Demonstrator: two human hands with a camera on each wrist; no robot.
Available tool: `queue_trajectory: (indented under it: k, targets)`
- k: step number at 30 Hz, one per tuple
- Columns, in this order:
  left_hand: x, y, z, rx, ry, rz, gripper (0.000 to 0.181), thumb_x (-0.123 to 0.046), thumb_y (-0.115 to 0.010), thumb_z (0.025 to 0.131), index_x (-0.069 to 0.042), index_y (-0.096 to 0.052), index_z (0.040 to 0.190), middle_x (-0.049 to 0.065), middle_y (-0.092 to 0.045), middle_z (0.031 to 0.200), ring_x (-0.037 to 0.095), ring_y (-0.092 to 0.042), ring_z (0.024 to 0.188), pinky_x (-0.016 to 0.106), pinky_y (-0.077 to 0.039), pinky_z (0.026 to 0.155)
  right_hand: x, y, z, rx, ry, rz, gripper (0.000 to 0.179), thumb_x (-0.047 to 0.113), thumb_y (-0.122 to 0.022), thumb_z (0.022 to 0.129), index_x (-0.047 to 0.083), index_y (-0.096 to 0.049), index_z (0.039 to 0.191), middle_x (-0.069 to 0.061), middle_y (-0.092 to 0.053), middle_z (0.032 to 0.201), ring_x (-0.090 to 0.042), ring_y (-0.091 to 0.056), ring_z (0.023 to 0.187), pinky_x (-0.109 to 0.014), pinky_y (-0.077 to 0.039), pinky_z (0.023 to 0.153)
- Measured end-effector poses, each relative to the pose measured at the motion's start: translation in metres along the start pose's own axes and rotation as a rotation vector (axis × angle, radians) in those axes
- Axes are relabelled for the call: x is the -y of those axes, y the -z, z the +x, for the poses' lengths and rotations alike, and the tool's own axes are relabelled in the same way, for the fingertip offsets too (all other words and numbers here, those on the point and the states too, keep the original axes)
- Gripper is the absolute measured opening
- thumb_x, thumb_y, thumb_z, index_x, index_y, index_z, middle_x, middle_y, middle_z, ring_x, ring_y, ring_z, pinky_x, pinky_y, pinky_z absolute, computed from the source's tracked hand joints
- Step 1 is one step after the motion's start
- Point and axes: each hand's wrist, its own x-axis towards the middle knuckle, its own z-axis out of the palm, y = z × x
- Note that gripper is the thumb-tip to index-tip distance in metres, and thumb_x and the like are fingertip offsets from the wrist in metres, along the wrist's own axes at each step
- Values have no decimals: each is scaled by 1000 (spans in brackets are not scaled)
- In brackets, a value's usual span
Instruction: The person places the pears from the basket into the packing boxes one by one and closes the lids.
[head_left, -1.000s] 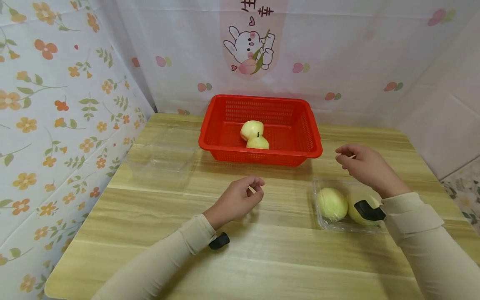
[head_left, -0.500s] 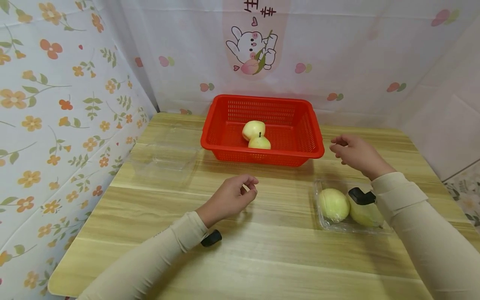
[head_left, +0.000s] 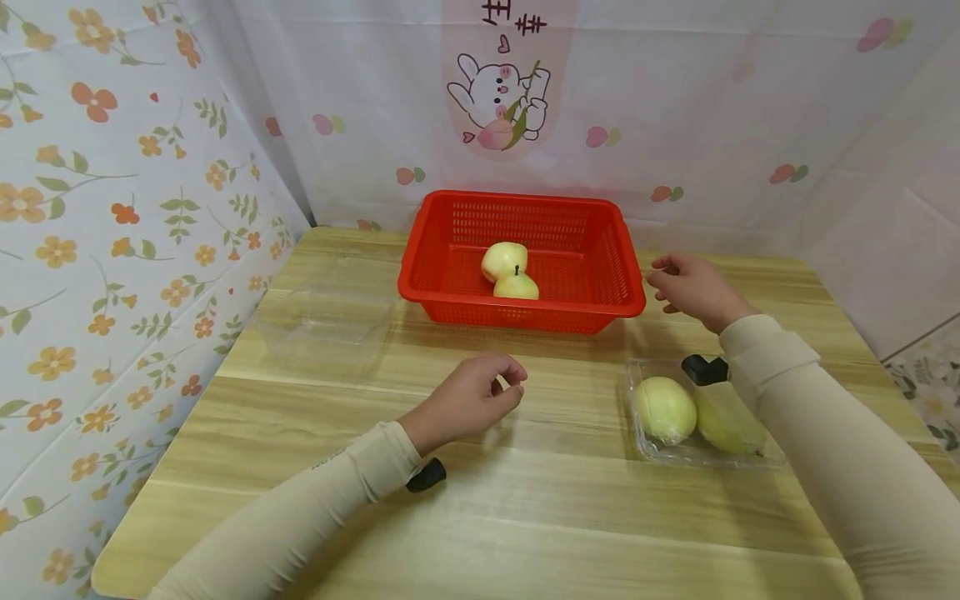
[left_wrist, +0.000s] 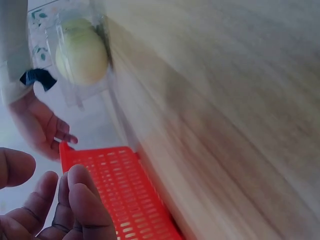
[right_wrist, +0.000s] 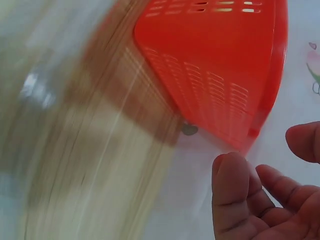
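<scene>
Red basket (head_left: 555,317), toward the desk's (head_left: 555,517) back. Nearest: left grip (head_left: 468,400), loosely curved, empty. Farther: right grip (head_left: 693,292), likewise empty, just beside the basket's right end. Farthest: the basket, probably light, slightly flexible plastic, best held by both ends.

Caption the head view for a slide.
Right hand beside a red basket holding two fruits, left hand above the table, two more fruits in clear packaging.

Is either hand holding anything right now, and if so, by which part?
Nothing is held: the left hand hangs over the table, and the right hand is beside the red basket, any touch unclear.
</scene>
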Motion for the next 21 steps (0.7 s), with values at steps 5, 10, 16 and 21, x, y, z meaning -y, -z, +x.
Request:
queue_trajectory:
  k: [5,10,16,21]
  targets:
    - [0,-2,-3,36,1,21,14,-12,-57,95,-8,-66,105,-3,-62,99,14,-58,80,27,-51,72,4,-4,11,-36,-8,-17,55,28,-45,103,-10,-35,141,-26,-51,128,-34,-57,99,-38,-57,77]
    - [2,-2,-4,35,-13,44,14,-13,-57,95,-10,-67,105,-3,-62,100,12,-59,80,27,-51,74,9,-8,21,-42,-25,-26,54,23,-45,101,-12,-34,141,-29,-53,125,-36,-59,100,-34,-58,72]
    - [2,-2,-5,42,-24,44,16,-12,-57,95,-5,-66,106,-1,-62,102,12,-59,82,27,-51,76,13,-9,30,-48,-39,-35,53,22,-45,102,-15,-34,138,-32,-53,123,-35,-62,94,-37,-58,72]
    - [2,-2,-6,44,-23,38,17,-12,-58,95,-4,-66,108,0,-63,102,13,-59,82,27,-51,76,13,-9,36,-53,-47,-21,42,19,-46,102,-13,-45,128,-26,-57,113,-28,-61,86,-37,-58,72]
